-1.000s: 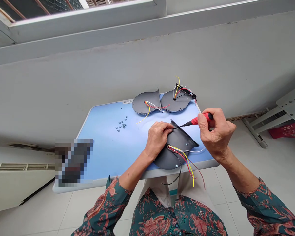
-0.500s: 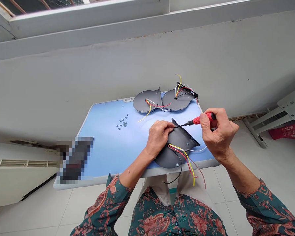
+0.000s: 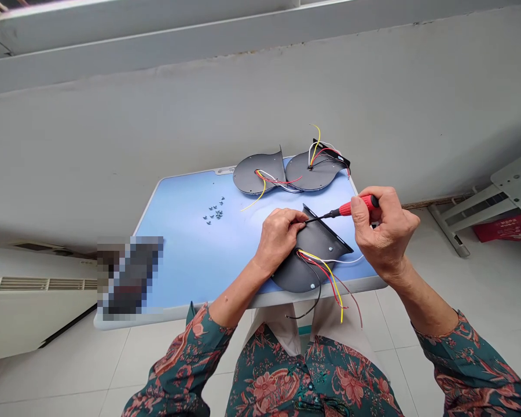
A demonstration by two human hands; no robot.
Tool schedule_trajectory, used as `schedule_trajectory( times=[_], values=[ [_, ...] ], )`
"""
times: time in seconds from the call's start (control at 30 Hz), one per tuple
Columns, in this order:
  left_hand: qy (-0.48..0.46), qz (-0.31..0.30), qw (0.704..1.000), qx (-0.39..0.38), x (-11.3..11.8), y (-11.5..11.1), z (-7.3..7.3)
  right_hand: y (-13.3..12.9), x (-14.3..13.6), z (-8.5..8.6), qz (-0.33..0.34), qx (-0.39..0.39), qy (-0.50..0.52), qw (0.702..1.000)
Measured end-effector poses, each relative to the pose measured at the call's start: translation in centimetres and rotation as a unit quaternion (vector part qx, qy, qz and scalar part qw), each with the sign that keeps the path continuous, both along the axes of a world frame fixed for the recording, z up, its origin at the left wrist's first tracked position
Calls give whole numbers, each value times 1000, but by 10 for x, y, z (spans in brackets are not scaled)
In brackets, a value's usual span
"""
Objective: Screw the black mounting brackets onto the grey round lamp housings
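A dark grey metal housing (image 3: 306,269) with black, red, yellow, white and brown wires lies at the front edge of the blue table (image 3: 178,260). Two silver screws show on its face. My left hand (image 3: 280,240) rests on its upper left part, thumb and forefinger pinched at the screwdriver tip; anything between them is too small to make out. My right hand (image 3: 386,231) is wrapped round a red and black screwdriver (image 3: 345,209), whose shaft slants down left to those fingertips.
Two similar wired housings (image 3: 254,174) (image 3: 315,169) lie at the table's back edge. Several small screws (image 3: 215,213) are scattered left of centre. A blurred dark object (image 3: 134,278) lies at the left end. A wall rises behind; a metal stand (image 3: 454,231) is at right.
The view has shifted slightly, so the table and housings sit a little higher in it. Both hands keep nearly the same hold on the housing and screwdriver.
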State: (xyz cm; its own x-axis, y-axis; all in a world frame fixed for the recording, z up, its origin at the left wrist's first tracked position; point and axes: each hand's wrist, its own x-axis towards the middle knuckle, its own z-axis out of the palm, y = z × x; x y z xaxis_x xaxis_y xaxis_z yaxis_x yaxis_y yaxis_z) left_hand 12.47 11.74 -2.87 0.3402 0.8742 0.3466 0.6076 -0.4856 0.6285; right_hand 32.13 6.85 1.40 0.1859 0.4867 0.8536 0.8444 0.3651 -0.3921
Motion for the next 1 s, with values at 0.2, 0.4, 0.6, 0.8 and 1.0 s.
schedule_trajectory(
  times=[0.2,0.4,0.6,0.8,1.0],
  values=[
    [-14,7,1000,-18,-1,0,-1,1,-4,0,-10,-4,-1,1000],
    [-62,-12,996,-55,-5,0,1,4,-8,11,5,10,-54,998],
    [-80,-22,996,-44,-2,3,-2,6,-12,24,26,-6,-102,994],
    [-92,-23,995,-27,1,5,-5,6,-15,30,37,-12,-128,991],
    [-104,-23,993,-43,3,6,-3,12,-20,35,48,-56,-169,983]
  ],
)
